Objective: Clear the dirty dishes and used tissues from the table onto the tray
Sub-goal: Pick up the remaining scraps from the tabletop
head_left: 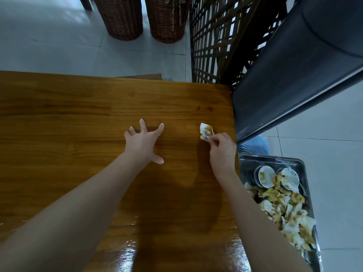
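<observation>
The bare left forearm [68, 209] and right forearm [261, 222] come in from 7 and 5 o'clock over a glossy, honey-brown wooden table [78, 114], which glares with reflected light at its near edge. The left hand [143, 143] lies near the middle of the picture, palm down on the wood. Its fingers are straight and spread wide apart, the thumb stuck out toward 4 o'clock, and it holds nothing.

At 3 o'clock from it, close to the table's right edge, the right hand [223, 148] pinches a used tissue [205, 131] between thumb and fingertips. The tissue is a small crumpled white scrap, stained yellow-brown along its upper fold, and it sticks out of the hand toward 11 o'clock. Whether its far end touches the wood cannot be told. A small wet mark [198, 108] sits at 12 o'clock from it.

Off the table at 4 o'clock, lower than the tabletop, stands a metal tray [271, 156]. Two white bowls [266, 176] smeared with yellowish residue sit at its far end. A heap of tissues [284, 209], crumpled, white and stained yellow-brown, fills the rest.

A dark seat [294, 75] stands at 2 o'clock, a wooden lattice screen [214, 40] at 1 o'clock and two wicker baskets [121, 16] at 12 o'clock, on a pale tiled floor [49, 40].
</observation>
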Tool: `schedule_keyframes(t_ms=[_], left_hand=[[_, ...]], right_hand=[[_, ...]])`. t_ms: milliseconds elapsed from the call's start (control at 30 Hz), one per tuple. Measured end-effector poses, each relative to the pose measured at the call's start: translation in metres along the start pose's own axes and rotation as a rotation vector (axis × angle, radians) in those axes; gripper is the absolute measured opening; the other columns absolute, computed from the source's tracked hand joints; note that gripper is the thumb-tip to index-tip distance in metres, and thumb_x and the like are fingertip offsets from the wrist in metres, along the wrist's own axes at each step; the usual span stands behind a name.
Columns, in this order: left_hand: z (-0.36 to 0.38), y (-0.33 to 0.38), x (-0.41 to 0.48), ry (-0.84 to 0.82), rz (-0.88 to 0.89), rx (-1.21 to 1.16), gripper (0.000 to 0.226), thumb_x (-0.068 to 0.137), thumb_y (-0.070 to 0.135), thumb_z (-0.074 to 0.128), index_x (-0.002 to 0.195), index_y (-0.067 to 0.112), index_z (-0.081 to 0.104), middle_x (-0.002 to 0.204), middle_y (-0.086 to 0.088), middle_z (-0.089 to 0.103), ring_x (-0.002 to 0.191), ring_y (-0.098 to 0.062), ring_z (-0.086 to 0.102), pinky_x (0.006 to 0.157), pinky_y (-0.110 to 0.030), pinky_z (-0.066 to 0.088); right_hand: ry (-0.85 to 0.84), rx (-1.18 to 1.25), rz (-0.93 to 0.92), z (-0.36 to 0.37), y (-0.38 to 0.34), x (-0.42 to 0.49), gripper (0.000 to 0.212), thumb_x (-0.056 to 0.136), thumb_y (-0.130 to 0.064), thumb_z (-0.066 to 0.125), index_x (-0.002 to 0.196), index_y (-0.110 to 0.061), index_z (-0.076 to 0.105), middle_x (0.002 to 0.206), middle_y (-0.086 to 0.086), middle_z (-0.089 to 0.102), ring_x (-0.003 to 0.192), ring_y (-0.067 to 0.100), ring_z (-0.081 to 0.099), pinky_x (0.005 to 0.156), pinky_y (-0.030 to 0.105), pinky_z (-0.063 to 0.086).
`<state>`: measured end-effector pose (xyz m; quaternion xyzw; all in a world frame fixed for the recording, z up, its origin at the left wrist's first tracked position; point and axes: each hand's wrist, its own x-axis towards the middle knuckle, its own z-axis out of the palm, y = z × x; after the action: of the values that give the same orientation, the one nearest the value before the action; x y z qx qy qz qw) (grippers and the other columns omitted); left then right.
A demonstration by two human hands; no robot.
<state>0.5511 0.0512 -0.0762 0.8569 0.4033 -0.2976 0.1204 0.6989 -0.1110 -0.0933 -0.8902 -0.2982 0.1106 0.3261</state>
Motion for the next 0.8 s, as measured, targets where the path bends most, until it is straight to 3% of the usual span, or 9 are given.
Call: schedule_keyframes(t_ms=[67,200,300,533,667,800], left_hand=[[0.001,0.000,0.000,-0.004,0.002,-0.001,0.125,0.061,0.060,0.079,0.147,0.047,-0.012,0.159,-0.020,-0.008,0.142,-0.051,0.010,0.113,-0.060,0.016],[0.001,0.000,0.000,0.005,0.006,0.005,0.125,0.062,0.059,0.078,0.147,0.047,-0.012,0.159,-0.021,-0.008,0.142,-0.051,0.010,0.113,-0.059,0.016],[0.000,0.000,-0.001,0.003,0.011,0.016,0.125,0.063,0.059,0.078,0.147,0.046,-0.013,0.159,-0.021,-0.009,0.142,-0.051,0.010,0.113,-0.059,0.016],[-0.001,0.002,-0.001,-0.012,0.003,0.042,0.123,0.066,0.060,0.075,0.147,0.044,-0.016,0.158,-0.021,-0.012,0.143,-0.050,0.007,0.114,-0.058,0.014],[-0.001,0.002,-0.001,-0.014,0.001,0.035,0.123,0.065,0.060,0.075,0.147,0.044,-0.015,0.158,-0.021,-0.011,0.142,-0.051,0.008,0.114,-0.058,0.015],[-0.001,0.001,-0.003,0.005,0.008,0.047,0.123,0.064,0.063,0.074,0.148,0.044,-0.014,0.158,-0.022,-0.009,0.142,-0.051,0.010,0.114,-0.058,0.017]], right_hand=[[0.024,-0.003,0.010,0.002,0.000,-0.002,0.011,0.091,-0.006,0.058,0.090,-0.009,0.069,0.085,-0.007,0.055,0.081,0.008,0.051,0.069,0.012,0.037],[0.041,-0.007,-0.006,0.004,-0.004,0.012,0.011,0.090,-0.006,0.059,0.091,-0.008,0.069,0.086,-0.006,0.054,0.082,0.011,0.053,0.074,0.022,0.045],[0.062,-0.009,0.031,0.007,-0.009,0.042,0.011,0.091,-0.007,0.059,0.093,-0.010,0.070,0.091,-0.006,0.053,0.087,0.010,0.052,0.076,0.020,0.043],[0.085,0.011,0.110,0.020,-0.033,0.116,0.008,0.089,-0.011,0.064,0.094,-0.011,0.070,0.102,0.003,0.065,0.096,0.014,0.059,0.083,0.025,0.051],[0.056,-0.001,0.083,0.023,-0.034,0.097,0.007,0.090,-0.012,0.062,0.093,-0.011,0.068,0.101,0.003,0.062,0.095,0.014,0.057,0.081,0.026,0.050],[-0.009,0.008,0.029,0.028,-0.032,0.049,0.011,0.091,-0.010,0.060,0.081,-0.012,0.065,0.088,-0.002,0.058,0.081,0.011,0.056,0.072,0.024,0.050]])
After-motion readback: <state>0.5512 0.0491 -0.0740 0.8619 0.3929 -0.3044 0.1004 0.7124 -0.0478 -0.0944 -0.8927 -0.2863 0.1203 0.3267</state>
